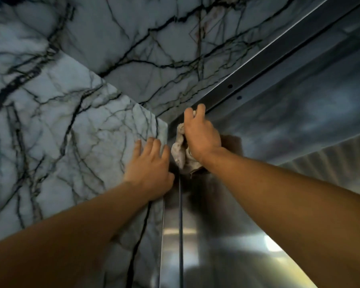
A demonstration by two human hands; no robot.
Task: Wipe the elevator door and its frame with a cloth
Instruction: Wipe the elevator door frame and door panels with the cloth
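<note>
Wiping the top corner of the elevator frame [172, 225] — 2 hands up, 1 cloth.

The right hand [202, 138] is closed around a bunched pale cloth [178, 151], pressing it against the steel just under the frame's upper corner, where the door [289, 125] meets it. The left hand [149, 167] lies open and flat, holding nothing, on the marble wall [71, 125] just beside the frame. The cloth looks soft, light and floppy — best kept wadded in the palm so its loose tail stays out of the door gap.
</note>
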